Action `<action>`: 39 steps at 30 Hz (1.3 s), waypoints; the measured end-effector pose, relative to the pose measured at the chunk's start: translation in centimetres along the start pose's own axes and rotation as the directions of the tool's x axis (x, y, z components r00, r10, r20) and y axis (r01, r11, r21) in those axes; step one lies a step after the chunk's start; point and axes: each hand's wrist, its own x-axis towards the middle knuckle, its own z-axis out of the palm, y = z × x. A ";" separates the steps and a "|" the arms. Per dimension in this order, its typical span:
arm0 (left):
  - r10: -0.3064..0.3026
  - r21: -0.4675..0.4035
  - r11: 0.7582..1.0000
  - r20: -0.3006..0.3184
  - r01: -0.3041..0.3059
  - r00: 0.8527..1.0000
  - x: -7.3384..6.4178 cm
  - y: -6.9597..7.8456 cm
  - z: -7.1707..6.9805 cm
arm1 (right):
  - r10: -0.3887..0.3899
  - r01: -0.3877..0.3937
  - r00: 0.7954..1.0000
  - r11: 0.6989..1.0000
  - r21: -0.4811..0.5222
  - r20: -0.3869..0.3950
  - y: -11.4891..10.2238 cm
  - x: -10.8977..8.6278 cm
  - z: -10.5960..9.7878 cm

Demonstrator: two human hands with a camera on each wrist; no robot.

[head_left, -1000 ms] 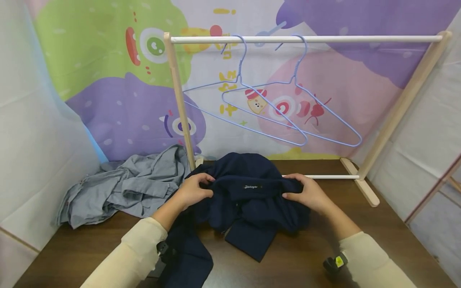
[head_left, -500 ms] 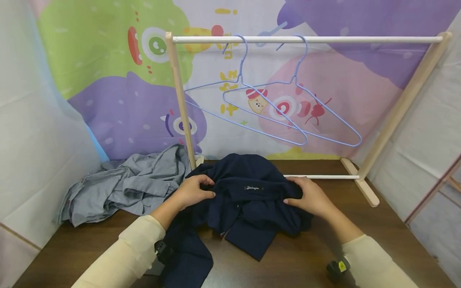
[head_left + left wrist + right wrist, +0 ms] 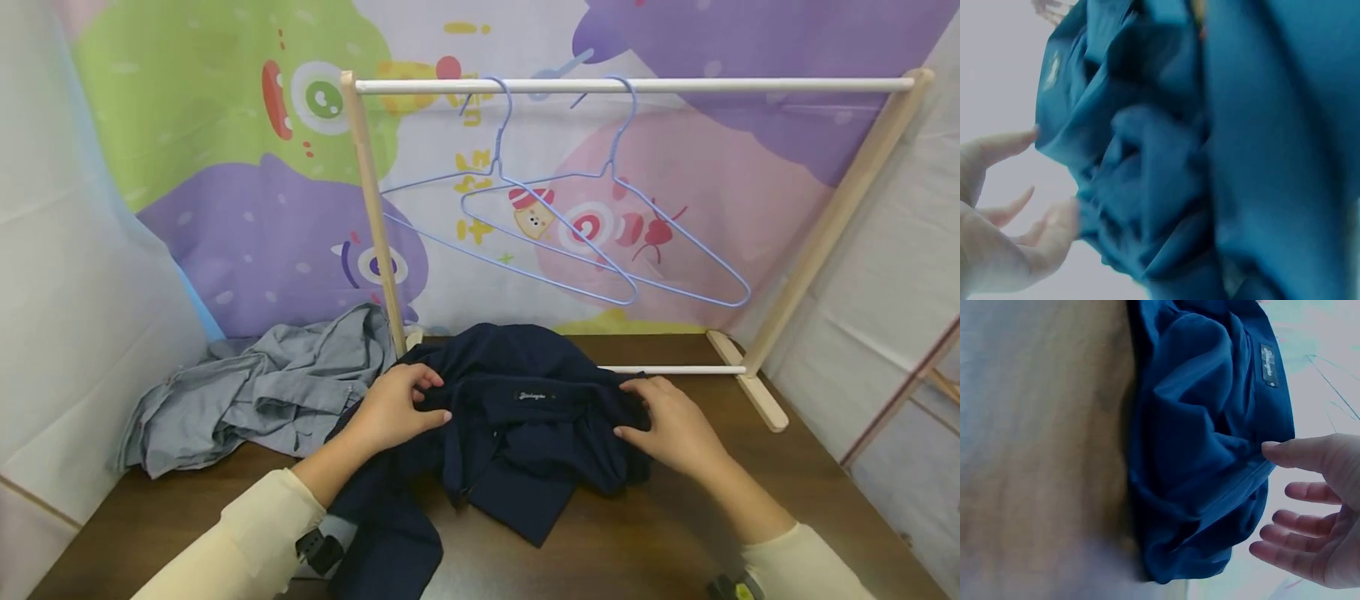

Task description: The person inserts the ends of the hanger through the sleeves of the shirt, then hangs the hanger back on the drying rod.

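One bare left hand (image 3: 390, 410) and bare right hand (image 3: 678, 425), fingers loosely parted, touching without gripping, flank a crumpled navy fabric garment (image 3: 547, 446) on the brown wood-grain table (image 3: 607, 542): three o'clock from the left, nine from the right; its labelled band (image 3: 498, 400) runs nine-to-three, neither hand clearly nearer.

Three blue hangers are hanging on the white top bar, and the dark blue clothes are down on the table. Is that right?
Not quite: only two blue wire hangers hang there, not three; the head view shows it. They do hang on the white top bar, and the dark blue garment is on the table.
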 end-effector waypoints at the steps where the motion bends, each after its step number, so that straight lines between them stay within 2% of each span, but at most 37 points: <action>1: -0.001 -0.026 1.000 -0.015 0.000 1.000 -0.3 0.1 0.3 | 0.012 -0.012 1.000 1.000 0.005 0.005 0.1 -0.3 0.1; 4: -0.022 -0.095 0.995 -0.022 0.020 1.000 -1.1 0.4 1.5 | 0.053 -0.054 0.998 0.998 0.028 0.036 0.3 -0.9 0.7; 9: -0.072 -0.147 0.986 0.035 0.076 0.997 -1.6 0.7 2.8 | 0.093 -0.097 0.992 0.994 0.047 0.084 0.9 -1.3 1.8; 13: -0.092 -0.198 0.975 0.048 0.100 0.995 -1.5 0.8 3.3 | 0.116 -0.125 0.988 0.988 0.087 0.100 1.4 -1.2 2.1; 17: -0.073 -0.200 0.977 0.018 0.075 0.997 -1.5 0.9 3.2 | 0.121 -0.129 0.989 0.986 0.101 0.082 1.1 -1.1 1.3; 23: -0.051 -0.128 0.991 -0.044 0.045 0.998 -1.4 1.2 2.3 | 0.095 -0.094 0.994 0.995 0.020 -0.053 -0.2 -0.6 -1.5; 28: -0.059 -0.109 0.993 -0.063 0.052 0.996 -1.4 1.7 1.1 | 0.034 -0.048 0.981 0.997 -0.067 -0.190 -1.1 -0.5 -4.0; 31: -0.039 -0.090 0.995 -0.079 0.032 0.996 -1.5 1.9 0.4 | -0.028 -0.006 0.961 0.993 -0.120 -0.274 -1.5 -0.4 -5.3; 35: 0.004 -0.063 0.998 -0.123 -0.012 0.992 -1.7 2.2 -0.5 | -0.074 0.009 0.925 0.985 -0.174 -0.373 -1.9 -0.5 -7.0; 39: 0.089 0.003 0.996 -0.202 -0.090 0.975 -1.8 2.2 -1.4 | -0.089 0.002 0.885 0.982 -0.189 -0.457 -2.2 -0.6 -8.3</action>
